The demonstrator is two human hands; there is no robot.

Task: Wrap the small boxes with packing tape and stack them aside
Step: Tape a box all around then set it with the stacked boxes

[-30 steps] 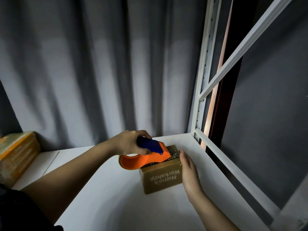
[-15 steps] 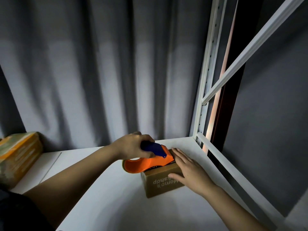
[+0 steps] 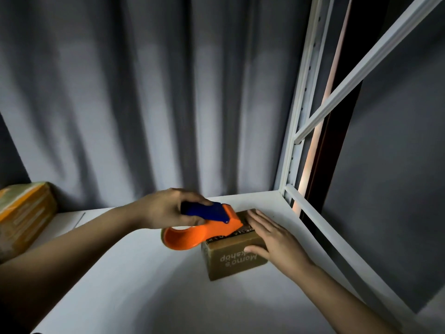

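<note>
A small brown cardboard box (image 3: 232, 260) with white lettering on its near face sits on the white shelf (image 3: 144, 292), toward the right. My left hand (image 3: 168, 209) grips the blue handle of an orange tape dispenser (image 3: 199, 233), whose front end rests on the box's top. My right hand (image 3: 274, 238) lies flat on the right part of the box top, fingers straight, thumb against the near face.
A larger box with orange markings (image 3: 22, 218) stands at the shelf's far left. A grey curtain hangs behind. A white metal rack post (image 3: 297, 131) and side rail (image 3: 320, 227) bound the shelf on the right.
My right hand moved from the box's right side onto its top and now presses there. The dispenser slid a little further along the box top.
</note>
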